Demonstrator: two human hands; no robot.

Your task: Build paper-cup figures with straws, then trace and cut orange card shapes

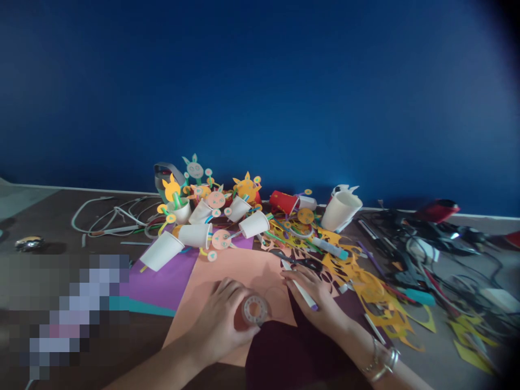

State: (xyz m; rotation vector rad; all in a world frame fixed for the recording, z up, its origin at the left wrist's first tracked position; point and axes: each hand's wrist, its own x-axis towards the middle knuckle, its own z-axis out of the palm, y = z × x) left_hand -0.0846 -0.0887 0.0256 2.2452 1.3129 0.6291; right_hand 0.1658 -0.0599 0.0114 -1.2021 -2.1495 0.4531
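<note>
My left hand (221, 319) is closed around a small clear roll of tape (263, 311), its round face turned up above a sheet of peach paper (211, 281). A white marker (305, 295) with a purple end slants through my right hand (317, 295), whose fingers are bent over it near the paper's right side. Faint circle outlines show on the peach sheet between my hands. Dark paper (284, 352) lies under my right wrist and in front of me. Beyond my right fingertips are black-handled scissors (306, 263), partly hidden.
White paper cups (162, 251) with paper animal faces stand and lie at the back, beside a red cup (284, 203). Yellow paper scraps (382, 292), a glue stick (331, 248) and tangled cables (455, 292) spread rightward. Purple paper (162, 281) lies left. A blue wall (260, 97) rises behind.
</note>
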